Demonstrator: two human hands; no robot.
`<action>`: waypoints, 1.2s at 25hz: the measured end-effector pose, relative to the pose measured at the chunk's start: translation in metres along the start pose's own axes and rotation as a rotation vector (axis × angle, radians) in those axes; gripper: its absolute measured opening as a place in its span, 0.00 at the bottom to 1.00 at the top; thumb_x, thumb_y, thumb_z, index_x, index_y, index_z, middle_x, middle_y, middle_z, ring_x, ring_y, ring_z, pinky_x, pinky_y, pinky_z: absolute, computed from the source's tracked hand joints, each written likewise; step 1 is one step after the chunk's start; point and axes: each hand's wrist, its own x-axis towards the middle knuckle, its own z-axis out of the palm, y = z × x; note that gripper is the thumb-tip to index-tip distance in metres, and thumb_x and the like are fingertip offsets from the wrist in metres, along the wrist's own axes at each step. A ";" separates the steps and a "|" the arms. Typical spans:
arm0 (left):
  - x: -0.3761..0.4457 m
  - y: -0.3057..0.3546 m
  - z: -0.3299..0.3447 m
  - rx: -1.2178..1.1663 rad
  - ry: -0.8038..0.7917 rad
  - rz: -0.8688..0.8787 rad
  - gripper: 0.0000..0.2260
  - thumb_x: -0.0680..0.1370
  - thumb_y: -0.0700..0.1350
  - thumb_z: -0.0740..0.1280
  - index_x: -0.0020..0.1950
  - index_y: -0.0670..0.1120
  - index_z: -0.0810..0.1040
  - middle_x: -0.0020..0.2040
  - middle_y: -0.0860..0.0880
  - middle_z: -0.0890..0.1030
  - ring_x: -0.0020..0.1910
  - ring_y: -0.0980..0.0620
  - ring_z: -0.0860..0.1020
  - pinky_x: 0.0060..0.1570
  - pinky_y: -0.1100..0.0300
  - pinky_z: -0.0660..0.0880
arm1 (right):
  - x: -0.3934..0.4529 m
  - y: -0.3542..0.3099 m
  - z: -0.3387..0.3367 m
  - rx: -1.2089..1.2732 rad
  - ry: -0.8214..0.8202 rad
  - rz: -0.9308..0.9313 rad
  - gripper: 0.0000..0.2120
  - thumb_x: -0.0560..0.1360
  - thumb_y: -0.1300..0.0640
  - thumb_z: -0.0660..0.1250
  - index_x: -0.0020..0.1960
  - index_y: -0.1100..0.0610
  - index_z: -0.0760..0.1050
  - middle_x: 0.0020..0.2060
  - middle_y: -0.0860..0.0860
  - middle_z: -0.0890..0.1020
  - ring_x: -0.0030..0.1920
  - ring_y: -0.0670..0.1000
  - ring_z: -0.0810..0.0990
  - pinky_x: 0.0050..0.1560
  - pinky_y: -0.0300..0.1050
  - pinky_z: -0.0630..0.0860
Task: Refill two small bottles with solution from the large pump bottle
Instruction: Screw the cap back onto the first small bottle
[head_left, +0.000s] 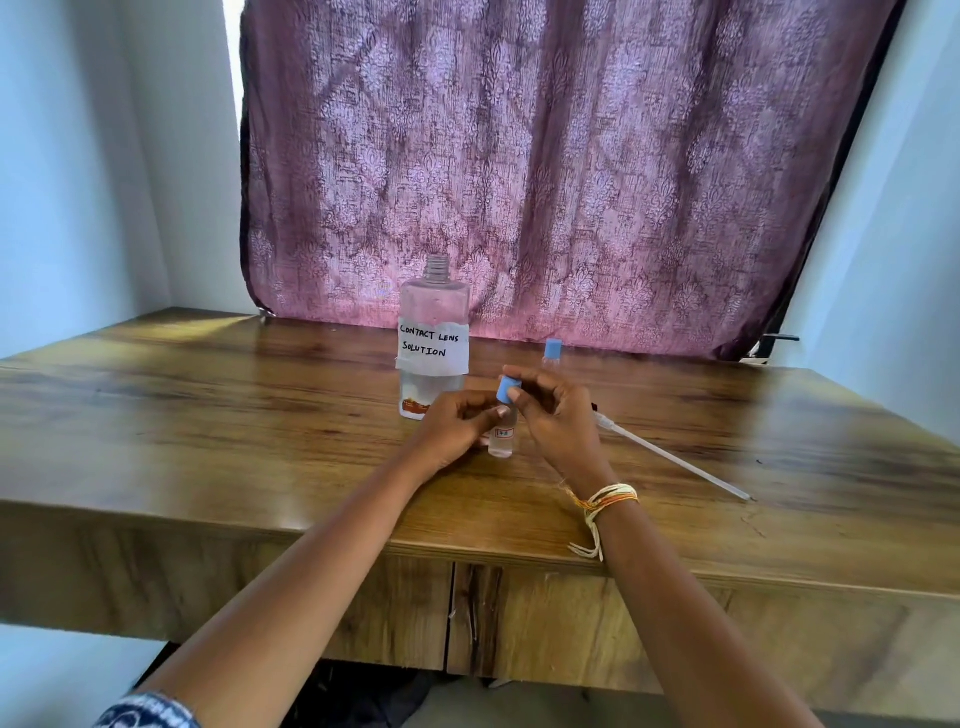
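Note:
A large clear bottle (434, 332) with a paper label reading "contact lens solution" stands uncapped on the wooden table (208, 415), its threaded neck bare. Just in front of it a small clear bottle (502, 441) stands upright. My left hand (457, 428) grips its body, and my right hand (556, 415) pinches its blue cap (507, 389) on top. A second small bottle with a blue cap (553, 351) stands farther back, right of the large bottle. The pump's head is hidden behind my right hand; its long white dip tube (675, 457) lies on the table to the right.
A purple patterned curtain (545, 156) hangs behind the table. Pale walls close in on both sides. The table's front edge (467, 551) runs under my forearms, with a drawer seam below it.

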 end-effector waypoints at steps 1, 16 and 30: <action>0.000 0.000 0.000 0.015 -0.001 0.008 0.11 0.78 0.43 0.68 0.59 0.46 0.81 0.53 0.46 0.85 0.52 0.54 0.82 0.57 0.56 0.78 | 0.000 0.000 0.001 -0.006 -0.001 0.014 0.12 0.74 0.67 0.68 0.56 0.60 0.81 0.49 0.50 0.84 0.51 0.42 0.82 0.51 0.32 0.76; -0.001 0.003 0.002 0.009 -0.007 -0.011 0.12 0.77 0.41 0.68 0.60 0.43 0.80 0.51 0.44 0.84 0.51 0.51 0.82 0.53 0.55 0.79 | 0.000 -0.004 -0.002 0.124 0.001 0.165 0.17 0.72 0.69 0.70 0.59 0.60 0.76 0.46 0.52 0.83 0.45 0.43 0.83 0.42 0.32 0.78; 0.001 -0.002 0.000 0.000 -0.019 -0.025 0.12 0.77 0.42 0.69 0.60 0.44 0.81 0.52 0.45 0.85 0.53 0.50 0.83 0.57 0.49 0.79 | 0.002 -0.002 -0.003 0.172 -0.044 0.227 0.24 0.73 0.72 0.66 0.68 0.60 0.69 0.51 0.59 0.81 0.42 0.42 0.82 0.40 0.33 0.78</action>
